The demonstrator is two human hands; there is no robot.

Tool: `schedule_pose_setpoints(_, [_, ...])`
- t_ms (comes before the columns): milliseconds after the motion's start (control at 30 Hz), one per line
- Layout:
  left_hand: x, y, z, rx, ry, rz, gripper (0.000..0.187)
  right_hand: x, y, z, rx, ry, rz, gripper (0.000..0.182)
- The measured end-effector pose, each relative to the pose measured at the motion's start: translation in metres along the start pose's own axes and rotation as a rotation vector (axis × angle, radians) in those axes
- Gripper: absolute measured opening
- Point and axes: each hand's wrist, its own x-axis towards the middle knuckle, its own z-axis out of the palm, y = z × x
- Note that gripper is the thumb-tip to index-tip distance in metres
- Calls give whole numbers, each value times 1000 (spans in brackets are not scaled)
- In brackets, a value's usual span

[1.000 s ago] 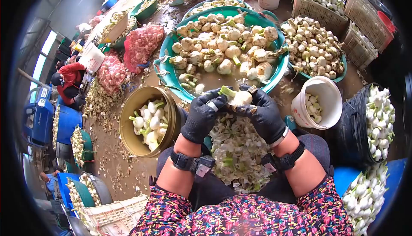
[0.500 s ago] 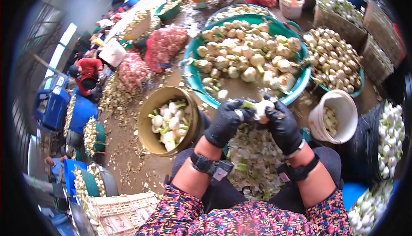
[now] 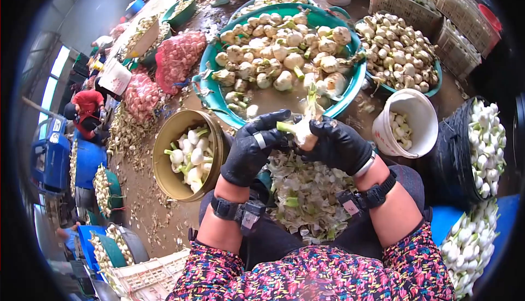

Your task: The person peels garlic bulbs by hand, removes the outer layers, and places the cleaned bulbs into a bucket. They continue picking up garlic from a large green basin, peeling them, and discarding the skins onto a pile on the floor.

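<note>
In front of my body, just past the near rim of the green tub (image 3: 205, 101), I hold a pale garlic bulb (image 3: 306, 134) in both hands. Its green cut stem points left, and a ragged strip of brownish skin sticks up from it. My left hand (image 3: 249, 150), black-gloved with a white band round a finger, is closed at the stem side. My right hand (image 3: 344, 145), also gloved, pinches the bulb from the right. Some fingertips are hidden behind the bulb. Unpeeled garlic bulbs (image 3: 284, 55) fill much of the tub. Below my hands lies a heap of papery peelings (image 3: 306, 202).
A tan bucket (image 3: 158, 158) of peeled white bulbs stands left. On the right are a white bucket (image 3: 424, 131), a basin of unpeeled bulbs (image 3: 399, 55) and a black container (image 3: 451, 158) of white bulbs. Pink mesh sacks (image 3: 178, 60) and a person in red (image 3: 87, 106) are farther left.
The view has shifted, so the surroundings sit farther left. The bulb between my hands has turned, and a strip of skin now stands up from it. Both hands still grip it.
</note>
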Motion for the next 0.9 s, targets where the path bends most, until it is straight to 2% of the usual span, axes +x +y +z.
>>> schedule_pose_setpoints(67, [2,-7,13,5,81,24,41,1,-2,10,-110,8,-66,28])
schedule_pose_setpoints(200, [2,-7,8,99,91,-7,32,7,5,5,-5,32,-70,25])
schedule_pose_setpoints(267, [1,-8,6,178,89,32,24,10,9,4,-335,225,-420,25])
schedule_pose_setpoints(300, [2,-11,3,289,71,144,22,12,11,6,-479,253,-621,17])
schedule_pose_setpoints(333, [2,-13,0,288,76,145,22,7,8,6,-480,250,-617,17])
schedule_pose_setpoints(400, [4,-13,-6,405,160,261,23,-2,0,2,-1410,10,-1040,16])
schedule_pose_setpoints(433, [4,-8,-10,184,191,95,23,1,12,3,-1434,-81,-973,18])
schedule_pose_setpoints(467, [4,-8,-10,188,192,97,23,-9,17,0,-1637,-231,-606,23])
schedule_pose_setpoints(533, [3,-11,-8,380,160,294,24,-12,20,1,-1696,-215,68,30])
schedule_pose_setpoints(567, [2,-11,-6,364,151,290,24,-12,13,6,-1782,-150,160,37])
schedule_pose_setpoints(600, [2,-11,-4,360,148,287,24,-8,19,-13,-1749,-50,-132,32])
schedule_pose_setpoints(667, [2,-8,-1,239,136,232,24,-10,2,-1,-1220,209,-276,27])
schedule_pose_setpoints(700, [2,-7,0,202,145,193,24,-6,3,0,-1218,213,-278,27])
schedule_pose_setpoints(767, [3,-6,5,243,138,187,23,1,8,1,-1010,306,-865,23])
schedule_pose_setpoints(900, [8,-11,12,315,156,152,21,-3,3,7,-1217,290,-881,19])
